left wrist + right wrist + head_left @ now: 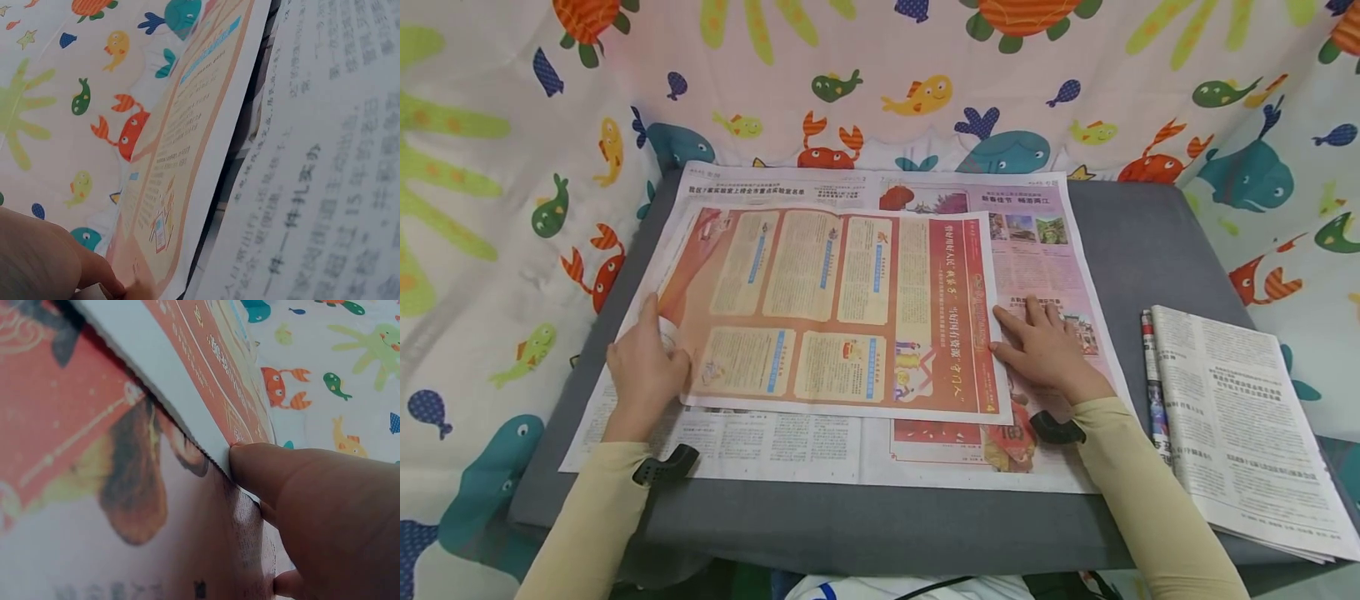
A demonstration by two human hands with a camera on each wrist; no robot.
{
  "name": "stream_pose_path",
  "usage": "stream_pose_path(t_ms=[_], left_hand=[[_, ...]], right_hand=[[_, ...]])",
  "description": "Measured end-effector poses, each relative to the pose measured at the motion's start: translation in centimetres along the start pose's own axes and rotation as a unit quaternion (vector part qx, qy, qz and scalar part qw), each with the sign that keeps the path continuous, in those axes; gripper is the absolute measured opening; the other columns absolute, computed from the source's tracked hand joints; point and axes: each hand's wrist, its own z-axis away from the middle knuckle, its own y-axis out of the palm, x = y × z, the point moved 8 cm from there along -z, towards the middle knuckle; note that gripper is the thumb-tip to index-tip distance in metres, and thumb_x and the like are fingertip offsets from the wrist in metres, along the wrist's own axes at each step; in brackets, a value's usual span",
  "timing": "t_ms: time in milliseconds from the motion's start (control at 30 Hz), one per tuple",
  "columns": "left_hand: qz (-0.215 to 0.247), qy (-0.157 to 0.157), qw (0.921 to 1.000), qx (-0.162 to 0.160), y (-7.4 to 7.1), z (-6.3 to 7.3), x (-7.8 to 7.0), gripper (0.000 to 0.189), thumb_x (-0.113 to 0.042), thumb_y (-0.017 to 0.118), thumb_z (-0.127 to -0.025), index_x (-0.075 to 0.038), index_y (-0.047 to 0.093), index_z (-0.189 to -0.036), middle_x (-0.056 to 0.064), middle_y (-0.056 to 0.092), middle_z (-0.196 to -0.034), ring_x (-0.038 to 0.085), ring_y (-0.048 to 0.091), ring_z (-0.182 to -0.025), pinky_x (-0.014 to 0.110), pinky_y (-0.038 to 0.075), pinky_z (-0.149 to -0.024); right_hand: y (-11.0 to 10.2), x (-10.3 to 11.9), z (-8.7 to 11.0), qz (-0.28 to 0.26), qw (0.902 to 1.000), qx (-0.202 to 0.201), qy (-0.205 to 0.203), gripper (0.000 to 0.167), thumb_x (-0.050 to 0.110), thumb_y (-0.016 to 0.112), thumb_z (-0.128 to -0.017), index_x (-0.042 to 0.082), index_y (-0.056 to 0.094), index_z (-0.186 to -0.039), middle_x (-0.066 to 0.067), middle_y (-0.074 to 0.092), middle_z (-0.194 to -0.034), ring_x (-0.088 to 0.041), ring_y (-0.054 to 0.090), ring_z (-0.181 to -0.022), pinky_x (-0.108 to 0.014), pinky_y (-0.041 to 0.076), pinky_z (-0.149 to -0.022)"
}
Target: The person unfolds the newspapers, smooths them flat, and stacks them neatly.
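The orange sheet (883,350) lies atop the newspaper (812,446), apparently being positioned: the left hand (643,371) pinches its nine-o'clock edge; the right hand (1048,350), fingers extended, touches it at three. Moving it would call for even, two-handed control.

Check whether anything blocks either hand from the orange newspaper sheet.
Nothing visible does: the left hand holds the orange newspaper sheet at its left edge, and the right hand touches its right edge.
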Motion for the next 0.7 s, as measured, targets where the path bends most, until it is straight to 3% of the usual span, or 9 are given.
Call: stream_pose_path(t_ms=[200,300,433,567,667,700], left_hand=[[-0.007,-0.020,0.9996,0.021,0.5,0.0,0.7,0.091,-0.007,0.065,-0.083,-0.007,0.021,-0.162,0.035,0.024,-0.162,0.059,0.027,-0.146,0.074,0.017,-0.117],[-0.005,-0.020,0.9995,0.023,0.6,0.2,1.1,0.088,-0.009,0.066,-0.084,-0.006,0.025,-0.161,0.036,0.013,-0.164,0.061,0.012,-0.150,0.075,0.007,-0.119],[-0.007,0.010,0.9999,-0.009,-0.1,0.2,0.1,0.082,-0.011,0.068,-0.083,-0.006,0.033,-0.158,0.035,0.006,-0.166,0.059,-0.007,-0.152,0.076,-0.007,-0.118],[0.000,0.075,0.9950,-0.066,-1.5,0.5,-3.8,0.073,-0.012,0.067,-0.085,-0.007,0.042,-0.154,0.034,0.013,-0.166,0.060,-0.009,-0.153,0.077,-0.005,-0.118],[-0.004,0.130,0.9903,-0.049,-0.9,0.9,-8.2,0.068,-0.016,0.066,-0.086,-0.007,0.047,-0.150,0.033,0.027,-0.161,0.060,0.003,-0.153,0.077,0.004,-0.118],[-0.008,0.143,0.9894,-0.023,-0.1,0.9,-9.7,0.068,-0.018,0.067,-0.087,-0.007,0.046,-0.151,0.033,0.029,-0.161,0.060,0.007,-0.152,0.077,0.007,-0.118]], right_hand=[[0.0,0.0,0.0,0.001,1.0000,-0.004,-0.002,0.070,0.047,0.055,-0.101,0.021,0.031,-0.162,-0.030,0.008,-0.168,-0.060,0.002,-0.153,-0.081,0.010,-0.114],[0.0,0.1,0.0,0.004,1.0000,-0.003,-0.002,0.070,0.047,0.055,-0.101,0.021,0.031,-0.162,-0.031,0.009,-0.168,-0.060,0.003,-0.152,-0.081,0.011,-0.114],[-0.1,0.1,0.0,-0.002,1.0000,0.006,0.002,0.071,0.049,0.055,-0.101,0.022,0.030,-0.162,-0.031,0.008,-0.168,-0.061,0.002,-0.152,-0.081,0.009,-0.114],[-0.8,0.9,-0.4,-0.019,0.9998,0.000,-0.001,0.069,0.049,0.059,-0.099,0.019,0.038,-0.159,-0.032,0.023,-0.163,-0.060,0.015,-0.150,-0.081,0.009,-0.113],[-1.7,1.9,-1.0,-0.027,0.9994,-0.020,-0.001,0.067,0.047,0.061,-0.098,0.015,0.045,-0.154,-0.031,0.037,-0.151,-0.057,0.027,-0.142,-0.078,0.013,-0.113],[-2.0,2.2,-1.3,-0.029,0.9992,-0.025,0.001,0.067,0.047,0.061,-0.098,0.014,0.044,-0.154,-0.031,0.037,-0.152,-0.056,0.027,-0.142,-0.077,0.013,-0.114]])
